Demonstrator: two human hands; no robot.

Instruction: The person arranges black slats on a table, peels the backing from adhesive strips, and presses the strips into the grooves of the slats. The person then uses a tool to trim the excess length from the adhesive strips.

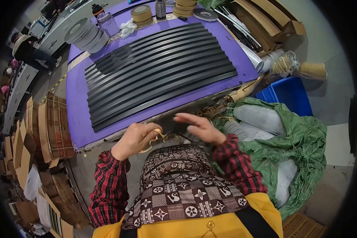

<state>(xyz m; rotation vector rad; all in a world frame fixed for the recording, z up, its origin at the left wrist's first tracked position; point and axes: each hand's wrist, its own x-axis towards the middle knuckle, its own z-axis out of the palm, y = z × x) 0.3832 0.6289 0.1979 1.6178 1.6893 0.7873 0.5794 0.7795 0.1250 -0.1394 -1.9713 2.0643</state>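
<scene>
My left hand (135,138) is closed in a pinch on a thin, curled tan strip (160,132), which looks like a piece of tape. One end of the strip hangs below the fingers. To its right, my right hand (200,127) is held with fingers stretched out and nothing visible in it. Both hands are in the air over my patterned apron, just off the near edge of the purple table (78,115). Several long black ribbed strips (158,73) lie side by side on that table, beyond my hands.
Grey tape rolls (86,35), tan tape rolls (142,16), a clear bottle (108,24) and a metal flask (160,10) stand along the far edge. At right are a blue bin (288,95) and a green sack (301,139) with grey rolls. Cardboard boxes (55,127) stand left; a person (31,51) is farther back.
</scene>
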